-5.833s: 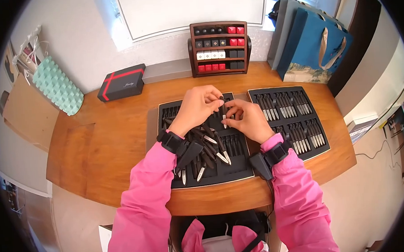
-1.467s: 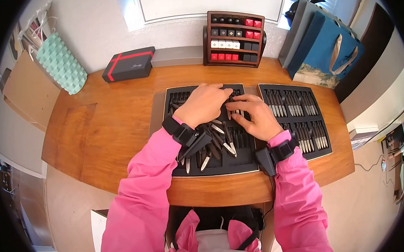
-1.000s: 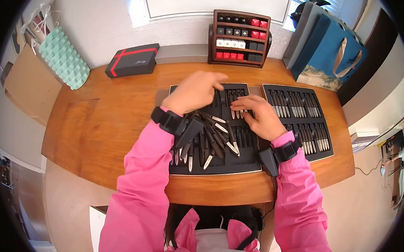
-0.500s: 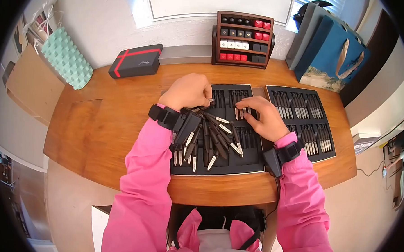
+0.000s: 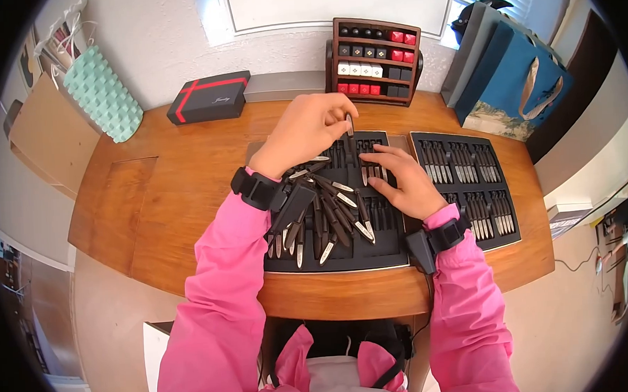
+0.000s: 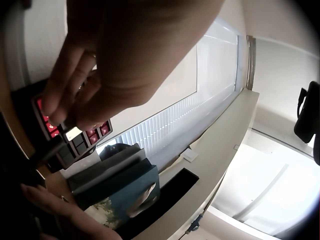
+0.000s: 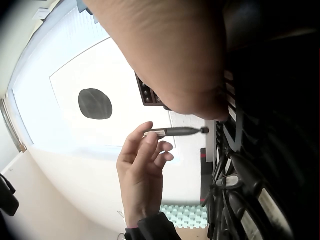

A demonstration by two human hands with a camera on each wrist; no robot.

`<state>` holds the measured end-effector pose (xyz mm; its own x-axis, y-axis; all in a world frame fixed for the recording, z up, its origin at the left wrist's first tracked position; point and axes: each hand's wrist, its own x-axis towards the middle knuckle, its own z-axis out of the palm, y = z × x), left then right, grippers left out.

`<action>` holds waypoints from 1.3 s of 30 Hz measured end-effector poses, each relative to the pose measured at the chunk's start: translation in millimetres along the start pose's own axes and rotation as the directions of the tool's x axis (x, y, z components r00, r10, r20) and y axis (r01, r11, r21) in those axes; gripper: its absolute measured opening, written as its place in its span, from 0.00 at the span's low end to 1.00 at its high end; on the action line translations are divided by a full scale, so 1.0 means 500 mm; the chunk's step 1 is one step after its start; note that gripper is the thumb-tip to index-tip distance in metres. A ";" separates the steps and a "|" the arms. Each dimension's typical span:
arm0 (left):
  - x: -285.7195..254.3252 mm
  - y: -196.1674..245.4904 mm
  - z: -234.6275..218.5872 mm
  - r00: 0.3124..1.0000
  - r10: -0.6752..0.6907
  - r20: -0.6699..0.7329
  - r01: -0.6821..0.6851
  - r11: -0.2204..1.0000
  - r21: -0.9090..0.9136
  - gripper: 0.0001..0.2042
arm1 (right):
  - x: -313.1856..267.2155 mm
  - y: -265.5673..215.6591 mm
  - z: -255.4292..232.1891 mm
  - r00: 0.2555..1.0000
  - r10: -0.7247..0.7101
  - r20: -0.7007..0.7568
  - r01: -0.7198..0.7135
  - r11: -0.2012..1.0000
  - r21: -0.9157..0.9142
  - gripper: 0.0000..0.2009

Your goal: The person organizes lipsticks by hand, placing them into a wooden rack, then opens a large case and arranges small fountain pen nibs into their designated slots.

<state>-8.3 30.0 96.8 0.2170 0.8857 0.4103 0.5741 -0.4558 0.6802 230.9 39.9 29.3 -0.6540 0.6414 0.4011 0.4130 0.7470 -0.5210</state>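
My left hand [image 5: 307, 130] pinches a slim black stick [image 5: 350, 135] by its white-labelled end. The stick hangs over the back of the left black tray [image 5: 385, 250], label up. In the right wrist view, the same stick [image 7: 182, 131] tapers to a small round knob at its far end. My right hand [image 5: 412, 188] lies over the tray's right side, thumb and fingers extended. Its fingertips are right at the labelled ends of a short row of sticks [image 5: 370, 174] in a slot. A loose pile of similar sticks [image 5: 329, 213] covers the tray's left part.
A second black tray [image 5: 466, 187] on the right holds groups of sticks. Behind stand a wooden rack [image 5: 330, 58] with red, black and white cubes, a black box [image 5: 208, 99] with red ribbon, and a blue gift bag [image 5: 508, 68]. A mint-green vase [image 5: 103, 93] stands left.
My left hand left the back-right row, reached left to the pile, and has now lifted a stick rightward over the tray. My right hand stayed by the row.
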 end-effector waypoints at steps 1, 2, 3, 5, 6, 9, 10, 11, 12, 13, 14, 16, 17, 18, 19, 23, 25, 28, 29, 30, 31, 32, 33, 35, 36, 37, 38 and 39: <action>0.000 0.000 0.004 1.000 -0.003 0.027 0.003 1.000 -0.002 0.06 | 0.001 0.001 0.000 1.000 -0.010 -0.007 0.010 1.000 0.005 0.19; 0.000 -0.001 0.008 1.000 0.000 0.026 0.000 1.000 -0.002 0.06 | 0.001 0.004 0.003 1.000 -0.010 -0.009 0.011 1.000 0.003 0.19; 0.000 -0.003 0.011 0.997 -0.039 0.061 0.042 0.998 -0.036 0.06 | 0.003 0.009 0.008 0.996 -0.026 -0.080 0.028 0.999 0.023 0.18; 0.001 0.014 0.011 0.992 -0.073 0.102 0.080 0.994 -0.069 0.06 | 0.006 0.011 0.009 0.987 -0.036 -0.157 0.043 0.998 0.040 0.18; -0.001 0.026 0.007 0.983 -0.135 0.121 0.152 0.978 -0.143 0.06 | 0.008 0.009 0.006 0.986 0.014 -0.168 0.004 0.995 0.103 0.16; 0.003 0.026 0.012 0.975 -0.178 0.130 0.205 0.949 -0.239 0.05 | 0.009 0.009 0.001 0.976 0.117 -0.182 -0.074 0.971 0.228 0.12; 0.003 0.022 0.013 0.980 -0.164 0.110 0.188 0.947 -0.261 0.04 | 0.008 0.009 0.001 0.953 0.235 -0.192 -0.149 0.914 0.377 0.11; 0.001 0.021 0.012 0.980 -0.164 0.111 0.188 0.947 -0.261 0.04 | 0.008 0.010 0.002 0.919 0.349 -0.183 -0.212 0.829 0.518 0.10; -0.001 0.022 0.010 0.978 -0.169 0.120 0.190 0.962 -0.194 0.04 | 0.011 0.014 0.005 0.914 0.309 -0.264 -0.133 0.840 0.526 0.09; -0.002 0.023 0.010 0.977 -0.173 0.128 0.189 0.974 -0.127 0.04 | 0.012 0.013 0.004 0.913 0.310 -0.266 -0.132 0.840 0.526 0.09; -0.003 0.021 0.013 0.977 -0.171 0.129 0.187 0.974 -0.127 0.04 | 0.013 0.013 0.001 0.913 0.324 -0.249 -0.116 0.789 0.603 0.08; -0.007 0.011 0.027 0.973 -0.140 0.182 0.169 0.973 -0.155 0.06 | 0.012 0.013 -0.006 0.913 0.336 -0.232 -0.099 0.733 0.673 0.08; -0.009 0.004 0.037 0.974 -0.139 0.180 0.168 0.973 -0.157 0.06 | 0.011 0.014 -0.010 0.922 0.325 -0.209 -0.102 0.726 0.680 0.07; -0.010 -0.003 0.049 0.970 -0.112 0.214 0.148 0.975 -0.163 0.06 | 0.010 0.015 -0.012 0.931 0.314 -0.186 -0.105 0.718 0.688 0.06; -0.010 0.003 0.057 0.965 -0.085 0.247 0.129 0.977 -0.170 0.07 | 0.011 0.014 -0.008 0.932 0.313 -0.185 -0.105 0.720 0.686 0.06; -0.005 0.010 0.052 0.943 -0.058 0.327 0.058 0.998 0.008 0.08 | 0.012 0.021 0.004 0.943 0.294 -0.158 -0.090 0.681 0.727 0.07; -0.008 0.009 0.047 0.954 -0.079 0.290 0.102 0.993 -0.065 0.10 | 0.010 0.022 0.005 0.942 0.303 -0.142 -0.119 0.701 0.703 0.07; -0.006 0.016 0.051 0.993 -0.025 0.113 0.048 0.978 -0.205 0.11 | 0.011 0.015 0.006 0.949 0.297 -0.106 -0.197 0.820 0.538 0.08; -0.004 0.009 0.060 0.993 -0.025 0.112 0.048 0.977 -0.206 0.11 | 0.011 0.013 0.006 0.956 0.275 -0.104 -0.187 0.842 0.506 0.08; -0.003 -0.004 0.071 0.986 -0.014 0.165 0.054 0.969 -0.242 0.10 | 0.010 0.012 0.007 0.962 0.253 -0.101 -0.177 0.863 0.474 0.08; -0.002 -0.006 0.076 0.976 0.000 0.216 0.061 0.959 -0.278 0.09 | 0.010 0.012 0.007 0.963 0.252 -0.099 -0.177 0.863 0.473 0.08; -0.003 -0.002 0.076 0.971 -0.025 0.236 0.085 0.966 -0.246 0.08 | 0.010 0.013 0.007 0.963 0.253 -0.095 -0.187 0.877 0.444 0.08; -0.003 -0.007 0.078 0.972 -0.026 0.235 0.085 0.966 -0.246 0.08 | 0.009 0.013 0.006 0.963 0.253 -0.091 -0.195 0.889 0.414 0.08; -0.001 -0.018 0.081 0.986 -0.033 0.166 0.076 0.963 -0.260 0.08 | 0.011 0.011 0.006 0.965 0.245 -0.095 -0.191 0.902 0.386 0.08; -0.001 -0.022 0.078 0.985 -0.032 0.169 0.076 0.963 -0.258 0.08 | 0.011 0.011 0.007 0.966 0.238 -0.100 -0.189 0.914 0.359 0.08; -0.001 -0.018 0.071 0.973 -0.124 0.195 0.167 0.961 -0.222 0.08 | 0.009 0.011 0.008 0.965 0.241 -0.102 -0.190 0.913 0.361 0.08; -0.002 -0.016 0.066 0.952 -0.214 0.217 0.255 0.949 -0.184 0.08 | 0.009 0.011 0.009 0.965 0.237 -0.112 -0.187 0.921 0.341 0.08; -0.001 -0.020 0.066 0.952 -0.214 0.219 0.255 0.949 -0.183 0.08 | 0.008 0.012 0.009 0.965 0.233 -0.123 -0.183 0.929 0.320 0.08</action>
<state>12.0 36.8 69.7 0.2568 0.9600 0.1119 0.4560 -0.2225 0.8617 227.7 46.0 24.4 -0.4571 0.8141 0.3582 0.3011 0.5206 -0.7990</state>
